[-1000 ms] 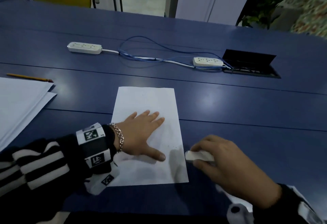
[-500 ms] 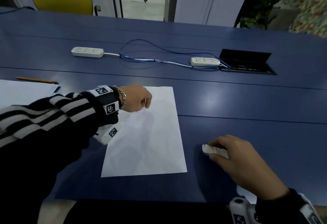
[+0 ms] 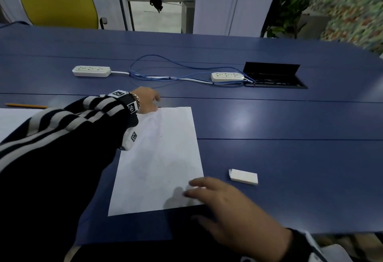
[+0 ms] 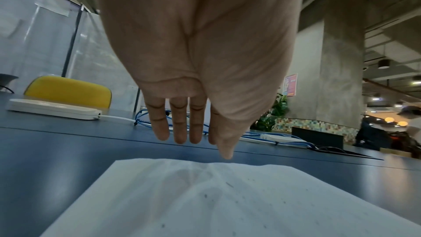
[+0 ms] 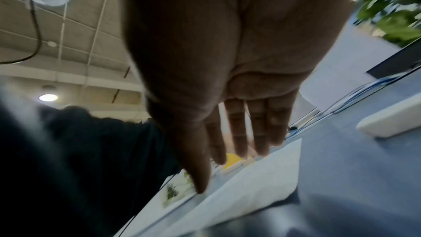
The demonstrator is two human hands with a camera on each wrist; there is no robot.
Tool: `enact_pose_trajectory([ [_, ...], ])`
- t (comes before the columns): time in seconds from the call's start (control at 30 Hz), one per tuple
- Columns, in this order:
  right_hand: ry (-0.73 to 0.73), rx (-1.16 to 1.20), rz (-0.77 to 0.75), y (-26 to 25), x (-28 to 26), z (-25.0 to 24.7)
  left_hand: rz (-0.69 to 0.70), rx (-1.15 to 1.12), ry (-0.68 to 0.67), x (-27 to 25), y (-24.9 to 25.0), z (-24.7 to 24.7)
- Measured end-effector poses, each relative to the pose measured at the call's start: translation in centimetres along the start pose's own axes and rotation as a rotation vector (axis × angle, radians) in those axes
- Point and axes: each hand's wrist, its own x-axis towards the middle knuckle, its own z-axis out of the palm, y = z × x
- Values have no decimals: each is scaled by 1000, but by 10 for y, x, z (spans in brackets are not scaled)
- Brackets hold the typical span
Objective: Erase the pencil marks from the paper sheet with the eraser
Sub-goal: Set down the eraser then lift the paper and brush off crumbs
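Observation:
A white paper sheet (image 3: 159,158) lies on the blue table (image 3: 269,137), with small dark specks on it (image 4: 227,195). The white eraser (image 3: 243,176) lies alone on the table, right of the sheet's near corner, also seen in the right wrist view (image 5: 387,125). My left hand (image 3: 148,100) hovers at the sheet's far left corner, fingers straight and empty (image 4: 193,132). My right hand (image 3: 207,191) reaches over the sheet's near right corner, fingers stretched out and empty (image 5: 239,147). Whether either hand touches the paper I cannot tell.
Two white power strips (image 3: 91,71) (image 3: 227,76) joined by blue cables lie across the far table, next to an open black cable box (image 3: 273,75). A pencil (image 3: 26,106) and a stack of white sheets (image 3: 14,120) sit at the left. A yellow chair (image 3: 60,4) stands behind.
My right hand has let go of the eraser and moved left onto the sheet's near corner. My left hand has lifted off the paper's middle and gone to its far left corner.

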Motion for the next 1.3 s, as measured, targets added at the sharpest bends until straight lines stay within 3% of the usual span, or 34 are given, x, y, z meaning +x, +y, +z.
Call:
enact_pose_trajectory([
  [0.1,-71,-22,-147,-9,11,9,-17,-16,-43,4,2,0],
  [0.27,-11,-149,-244,-4,27,38,-35,-13,-77,6,6,5],
  [0.5,47,-202,-145,-14,16,51,-51,0,-140,5,1,7],
  [0.77,175,-285,-140,-14,-26,61,148,-73,-255,-32,-3,6],
  [0.87,285,-278,-95,-14,-50,64,161,-146,-309,-63,-4,0],
  [1.0,538,-172,34,2,-90,70,129,-343,-397,-114,-3,-4],
  [1.1,667,42,156,20,-124,76,90,-526,-482,-148,5,4],
  [1.2,705,333,305,31,-158,80,31,-841,-653,-185,26,14],
  [1.3,703,735,416,44,-192,84,129,-933,-816,-215,50,28],
])
